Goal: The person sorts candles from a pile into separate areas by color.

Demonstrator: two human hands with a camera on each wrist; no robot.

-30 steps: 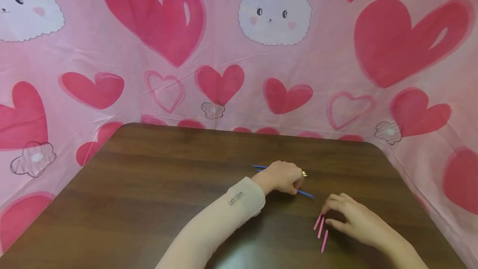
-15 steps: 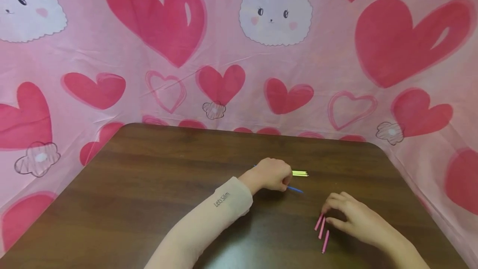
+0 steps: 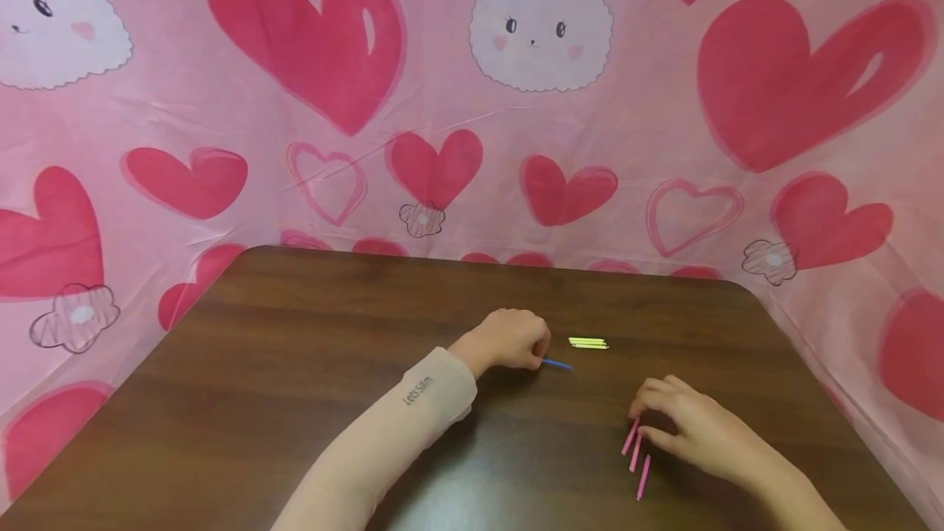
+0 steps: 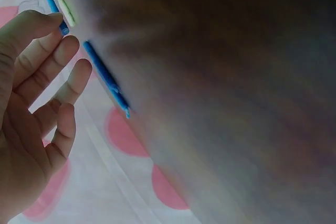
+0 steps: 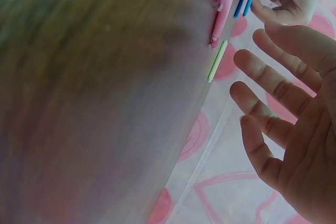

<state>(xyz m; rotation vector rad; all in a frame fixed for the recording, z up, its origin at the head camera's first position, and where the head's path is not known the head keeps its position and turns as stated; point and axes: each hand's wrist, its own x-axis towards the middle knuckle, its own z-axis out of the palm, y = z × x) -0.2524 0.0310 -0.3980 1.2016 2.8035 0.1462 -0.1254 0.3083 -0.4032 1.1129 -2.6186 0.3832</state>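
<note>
My left hand (image 3: 507, 338) pinches one end of a thin blue candle (image 3: 556, 365) between thumb and fingertips, low over the table. Other blue candles (image 4: 105, 74) lie beside that hand in the left wrist view; the hand hides them in the head view. Relaxed and partly bent, the fingers of my right hand (image 3: 689, 426) hover at the upper ends of two slanting pink candles (image 3: 635, 445). A third pink candle (image 3: 643, 478) lies just nearer to me. The right wrist view shows that palm (image 5: 310, 150) with nothing in it.
Several yellow candles (image 3: 587, 343) lie side by side to the right of the left hand, farther back than the pink ones. The brown wooden table (image 3: 332, 310) meets a pink cloth (image 3: 442, 105) printed with hearts and rabbits along its back and sides.
My left hand has slid leftward with the blue candle, uncovering the yellow candles. The right hand and the pink candles have stayed in place.
</note>
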